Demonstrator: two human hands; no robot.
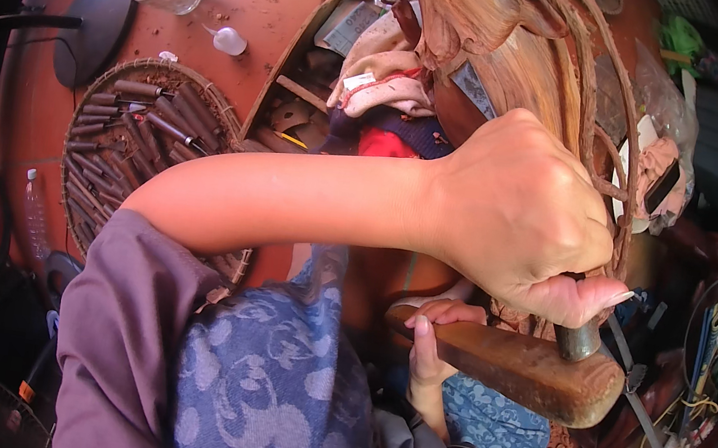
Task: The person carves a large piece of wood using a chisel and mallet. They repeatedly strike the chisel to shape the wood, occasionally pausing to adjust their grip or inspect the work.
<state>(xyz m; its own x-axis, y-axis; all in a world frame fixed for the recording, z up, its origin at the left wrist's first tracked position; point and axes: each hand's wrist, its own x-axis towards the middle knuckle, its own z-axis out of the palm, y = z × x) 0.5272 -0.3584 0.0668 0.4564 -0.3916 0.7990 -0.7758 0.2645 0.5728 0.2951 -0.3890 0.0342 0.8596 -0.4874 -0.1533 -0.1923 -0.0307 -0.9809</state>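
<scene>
My left hand [536,220] reaches across from the left, closed in a fist around a carving chisel [579,342]. Only the chisel's round metal butt end shows below my thumb; its blade is hidden behind the hand. Lower down, my right hand [435,347] grips a brown wooden mallet [526,364] by its narrower part. The mallet's broad end lies right at the chisel's butt; whether the two touch I cannot tell. Beyond my fist rises a large carved piece of reddish-brown wood [533,75] with grooved, flowing shapes and thin curved branches.
A round woven basket [171,68] full of chisels [130,135] sits on the red tiled floor at left, near a clear plastic bottle [34,213]. A wooden crate [295,57] holds cloths [387,78]. A phone [661,187] lies at right. Straps and cords hang at far right.
</scene>
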